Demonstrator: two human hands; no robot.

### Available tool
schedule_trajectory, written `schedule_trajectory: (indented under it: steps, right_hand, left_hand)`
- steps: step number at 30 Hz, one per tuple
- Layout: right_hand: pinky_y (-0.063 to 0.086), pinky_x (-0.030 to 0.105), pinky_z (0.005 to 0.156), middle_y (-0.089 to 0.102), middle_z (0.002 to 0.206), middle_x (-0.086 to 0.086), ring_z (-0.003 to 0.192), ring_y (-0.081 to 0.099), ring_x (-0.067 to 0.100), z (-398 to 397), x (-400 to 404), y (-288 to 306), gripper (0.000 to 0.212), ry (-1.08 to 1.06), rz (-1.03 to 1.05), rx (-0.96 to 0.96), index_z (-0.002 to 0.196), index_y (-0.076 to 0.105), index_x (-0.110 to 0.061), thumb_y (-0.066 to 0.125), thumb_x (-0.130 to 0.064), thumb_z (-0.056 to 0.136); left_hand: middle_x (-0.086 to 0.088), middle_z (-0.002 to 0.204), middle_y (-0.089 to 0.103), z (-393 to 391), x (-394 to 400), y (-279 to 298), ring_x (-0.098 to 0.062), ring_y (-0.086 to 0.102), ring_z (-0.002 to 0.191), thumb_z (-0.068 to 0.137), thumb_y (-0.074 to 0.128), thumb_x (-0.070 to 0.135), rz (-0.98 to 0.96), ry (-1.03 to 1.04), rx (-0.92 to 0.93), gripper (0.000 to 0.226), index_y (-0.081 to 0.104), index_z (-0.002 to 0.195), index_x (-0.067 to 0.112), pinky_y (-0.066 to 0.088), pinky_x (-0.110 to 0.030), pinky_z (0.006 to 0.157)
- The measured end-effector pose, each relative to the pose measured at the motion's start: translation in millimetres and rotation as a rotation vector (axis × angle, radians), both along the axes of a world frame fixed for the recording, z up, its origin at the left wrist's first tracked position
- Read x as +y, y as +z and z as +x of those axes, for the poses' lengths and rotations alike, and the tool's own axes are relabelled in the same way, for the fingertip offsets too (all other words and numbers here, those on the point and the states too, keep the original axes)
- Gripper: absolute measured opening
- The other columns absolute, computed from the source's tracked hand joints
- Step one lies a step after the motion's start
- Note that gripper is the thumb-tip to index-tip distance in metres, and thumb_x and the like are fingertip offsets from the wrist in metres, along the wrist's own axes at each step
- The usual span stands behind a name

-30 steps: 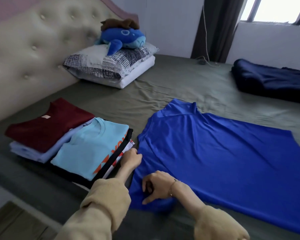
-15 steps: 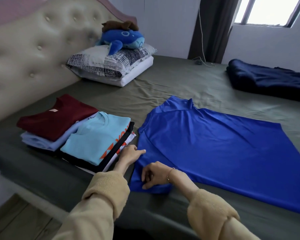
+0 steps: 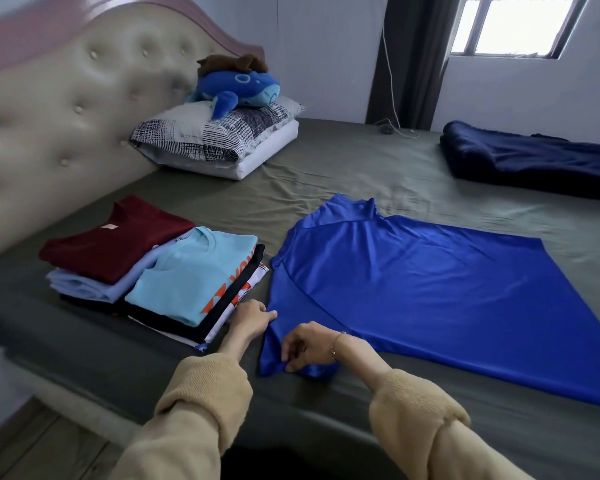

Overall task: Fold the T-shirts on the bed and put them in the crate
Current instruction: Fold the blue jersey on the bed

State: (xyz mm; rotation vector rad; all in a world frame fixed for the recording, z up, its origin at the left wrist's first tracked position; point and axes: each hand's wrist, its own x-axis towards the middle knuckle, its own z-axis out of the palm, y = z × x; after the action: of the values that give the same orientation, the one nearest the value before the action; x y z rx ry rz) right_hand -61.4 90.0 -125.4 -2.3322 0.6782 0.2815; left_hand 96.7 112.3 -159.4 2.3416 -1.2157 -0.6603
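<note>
A royal blue T-shirt lies spread flat on the olive bed sheet, collar toward the headboard. My right hand pinches the near sleeve of this shirt by the bed's front edge. My left hand holds the same sleeve's edge a little farther up, fingers curled on the fabric. To the left sit two stacks of folded shirts: a maroon shirt on top of pale ones, and a light blue shirt with orange print over black and white ones. No crate is in view.
Pillows with a blue plush toy lie by the tufted headboard. A dark navy blanket is at the far right. A cable trails near the curtain. The bed's front edge runs just before my sleeves.
The camera has shifted slightly. My hands stay on the blue shirt's near sleeve, and the left hand's fingers have closed onto its edge.
</note>
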Motion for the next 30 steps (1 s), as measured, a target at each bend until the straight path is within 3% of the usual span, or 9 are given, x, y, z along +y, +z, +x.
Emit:
schedule_trajectory:
  steps: [6,10,14,17,20,26,30]
  right_hand:
    - [0.046,0.026,0.090,0.066,0.110,0.005,0.096,0.058,0.017,-10,-4,9,0.022,-0.090,-0.050,0.012,0.103,0.067,-0.013,0.056,-0.008,0.085]
    - [0.048,0.025,0.086,0.067,0.105,0.003,0.093,0.059,0.017,-24,-8,9,0.028,-0.106,-0.101,0.084,0.100,0.068,-0.017,0.052,-0.003,0.081]
    - [0.046,0.019,0.079,0.061,0.083,-0.005,0.083,0.055,0.011,-30,-2,4,0.030,-0.117,-0.055,0.069,0.096,0.067,-0.023,0.050,-0.003,0.081]
    - [0.046,0.021,0.080,0.062,0.086,-0.005,0.083,0.054,0.009,-33,-1,3,0.024,-0.136,-0.115,0.047,0.096,0.068,-0.019,0.053,-0.006,0.081]
    - [0.044,0.023,0.073,0.051,0.076,-0.016,0.082,0.051,0.010,-42,-6,5,0.013,-0.146,-0.241,0.077,0.087,0.061,-0.026,0.062,-0.016,0.079]
    - [0.044,0.029,0.078,0.048,0.093,-0.007,0.083,0.047,0.015,-50,-5,2,0.035,-0.004,-0.233,0.188,0.099,0.052,-0.025,0.071,-0.015,0.072]
    - [0.045,0.027,0.074,0.050,0.074,-0.015,0.079,0.051,0.013,-45,0,1,0.023,0.021,-0.260,0.178,0.087,0.055,-0.026,0.061,-0.007,0.075]
  left_hand:
    - [-0.004,0.069,0.057,0,8,6,-0.019,0.053,0.070,0.084,0.062,0.043,0.085,-0.062,0.092,0.041,0.047,0.057,0.016,0.040,-0.030,0.067]
    - [-0.003,0.072,0.057,4,17,11,-0.019,0.053,0.075,0.084,0.066,0.033,0.149,-0.087,0.109,0.039,0.047,0.053,0.017,0.040,-0.026,0.068]
    - [-0.001,0.060,0.049,-1,27,12,-0.019,0.051,0.065,0.086,0.061,0.045,0.155,-0.074,0.089,0.050,0.039,0.051,0.017,0.037,-0.028,0.067]
    - [0.002,0.053,0.040,-2,35,19,-0.014,0.039,0.053,0.077,0.071,0.049,0.191,-0.102,0.118,0.057,0.033,0.048,0.018,0.031,-0.027,0.060]
    - [0.002,0.059,0.047,3,41,21,-0.011,0.039,0.055,0.079,0.073,0.039,0.256,-0.132,0.153,0.048,0.042,0.049,0.017,0.033,-0.024,0.061]
    - [0.002,0.053,0.041,0,51,22,-0.011,0.034,0.049,0.083,0.070,0.036,0.244,-0.120,0.140,0.049,0.040,0.049,0.016,0.028,-0.023,0.052]
    - [0.001,0.062,0.053,-6,53,27,-0.013,0.046,0.058,0.079,0.067,0.038,0.269,-0.135,0.042,0.035,0.053,0.057,0.015,0.035,-0.024,0.057]
